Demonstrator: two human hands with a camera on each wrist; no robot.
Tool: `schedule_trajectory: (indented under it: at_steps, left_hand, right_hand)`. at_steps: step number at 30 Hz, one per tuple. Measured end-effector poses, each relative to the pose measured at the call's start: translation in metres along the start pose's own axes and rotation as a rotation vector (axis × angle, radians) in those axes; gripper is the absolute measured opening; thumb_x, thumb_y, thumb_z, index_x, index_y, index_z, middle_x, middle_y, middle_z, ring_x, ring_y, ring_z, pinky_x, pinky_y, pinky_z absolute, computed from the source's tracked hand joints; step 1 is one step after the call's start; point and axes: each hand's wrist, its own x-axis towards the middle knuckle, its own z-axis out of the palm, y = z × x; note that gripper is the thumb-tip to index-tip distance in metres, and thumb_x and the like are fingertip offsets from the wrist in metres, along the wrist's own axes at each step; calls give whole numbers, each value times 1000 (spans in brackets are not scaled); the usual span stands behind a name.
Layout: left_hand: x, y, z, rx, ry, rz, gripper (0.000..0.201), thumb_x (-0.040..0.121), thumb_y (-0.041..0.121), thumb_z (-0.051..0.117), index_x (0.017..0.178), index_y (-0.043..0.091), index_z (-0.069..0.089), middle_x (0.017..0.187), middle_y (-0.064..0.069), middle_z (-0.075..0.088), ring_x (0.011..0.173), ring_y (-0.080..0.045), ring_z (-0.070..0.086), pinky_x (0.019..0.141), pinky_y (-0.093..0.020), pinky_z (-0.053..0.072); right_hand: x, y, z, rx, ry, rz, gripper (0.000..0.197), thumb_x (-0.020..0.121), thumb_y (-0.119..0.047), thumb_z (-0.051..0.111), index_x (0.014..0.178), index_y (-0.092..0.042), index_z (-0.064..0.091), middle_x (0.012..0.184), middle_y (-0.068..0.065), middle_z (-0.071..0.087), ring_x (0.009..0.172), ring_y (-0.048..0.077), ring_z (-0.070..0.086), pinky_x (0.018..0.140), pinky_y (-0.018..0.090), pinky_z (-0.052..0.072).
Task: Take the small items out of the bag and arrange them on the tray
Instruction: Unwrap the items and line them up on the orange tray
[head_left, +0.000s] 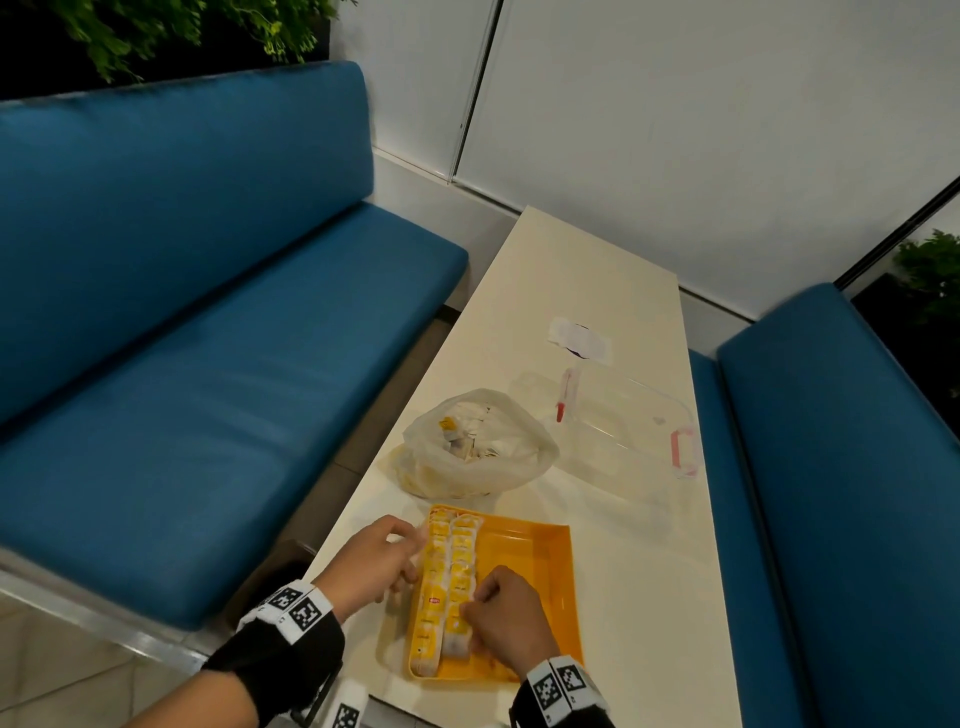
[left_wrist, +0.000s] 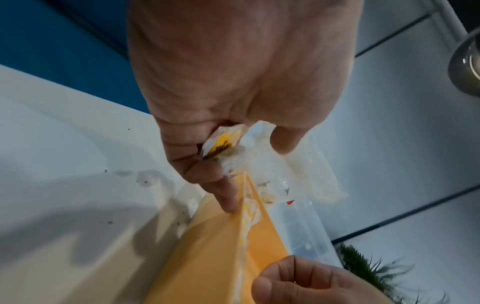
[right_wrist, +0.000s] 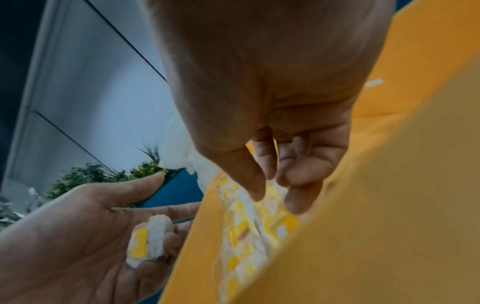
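Note:
An orange tray (head_left: 535, 561) lies on the table's near end, with two rows of yellow-and-white sachets (head_left: 447, 577) along its left side. My left hand (head_left: 410, 551) is at the tray's left edge and grips a few sachets (left_wrist: 226, 148) in its curled fingers, its index finger (left_wrist: 228, 201) reaching the tray rim (left_wrist: 207, 257). My right hand (right_wrist: 275, 199) is over the near part of the second row, thumb and index pinching a sachet there. Behind the tray sits the open plastic bag (head_left: 478, 447) with more sachets inside.
A clear plastic box (head_left: 623, 431) with pink latches stands right of the bag, and a white slip of paper (head_left: 579, 338) lies farther back. Blue benches (head_left: 208, 338) flank the narrow cream table (head_left: 639, 597). The tray's right half is bare.

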Motion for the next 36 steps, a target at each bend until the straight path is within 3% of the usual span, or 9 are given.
schedule_trajectory:
  at_steps: [4, 10, 13, 18, 21, 24, 26, 30, 36]
  left_hand:
    - [-14, 20, -10, -335, -95, -95, 51, 104, 61, 34, 119, 19, 60, 87, -15, 76, 72, -20, 62, 62, -31, 44]
    - [-20, 36, -3, -450, -164, -55, 62, 106, 58, 28, 116, 9, 65, 66, -9, 60, 58, -17, 58, 63, -32, 47]
    - [-20, 37, 2, -492, -192, -49, 58, 106, 55, 32, 108, 7, 65, 65, -7, 57, 57, -18, 52, 63, -34, 48]
    - [-19, 27, -2, -487, -235, -5, 40, 90, 27, 72, 124, 8, 62, 109, -15, 73, 86, -26, 68, 82, -40, 58]
    - [-20, 23, -4, -406, -186, 34, 52, 72, 9, 80, 120, 10, 60, 102, -22, 73, 89, -27, 74, 89, -39, 61]
    - [-16, 19, -1, -302, -50, 134, 24, 81, 6, 80, 101, 4, 68, 98, -25, 71, 84, -24, 73, 89, -47, 61]
    - [-14, 18, 0, -146, 36, 218, 3, 89, 9, 76, 90, 9, 73, 88, -9, 75, 77, -13, 72, 80, -40, 63]
    - [-20, 31, 2, 160, 66, 404, 12, 88, 18, 79, 80, 25, 75, 76, 7, 75, 74, 1, 67, 69, -13, 51]
    - [-22, 39, 6, 300, 64, 493, 6, 86, 34, 79, 90, 30, 76, 84, 13, 73, 85, 1, 63, 72, -13, 50]
  right_hand:
    - [-13, -29, -15, -19, 123, -325, 13, 84, -20, 72, 87, -28, 62, 85, -6, 66, 72, 3, 58, 69, 21, 49]
    - [-32, -71, -8, 21, 55, -590, 13, 84, -27, 74, 93, -33, 68, 93, -12, 61, 78, 3, 58, 70, 13, 47]
    - [-29, -75, 1, -8, 33, -565, 22, 84, -19, 69, 98, -36, 67, 93, -12, 59, 78, 0, 56, 68, 12, 45]
    - [-15, -64, 5, 33, 72, -456, 21, 85, -11, 66, 88, -32, 67, 86, -9, 66, 74, 7, 62, 65, 18, 49]
    - [-14, -58, -2, 241, 50, -357, 19, 83, -1, 67, 88, -19, 68, 79, 0, 66, 66, 14, 66, 57, 22, 50]
    - [-15, -52, -6, 352, 9, -317, 16, 85, 3, 67, 95, -10, 65, 76, 5, 62, 63, 20, 69, 56, 28, 54]
    - [-14, -48, -8, 305, 40, -299, 18, 84, -4, 70, 96, -16, 65, 84, 3, 64, 67, 18, 69, 59, 30, 55]
    - [-15, -45, -19, 181, 120, -381, 33, 80, -21, 79, 108, -34, 66, 108, -10, 62, 82, 8, 61, 70, 19, 53]
    - [-14, -46, -31, 221, 107, -439, 5, 82, -12, 76, 82, -16, 73, 81, -2, 73, 73, 4, 65, 67, 18, 50]
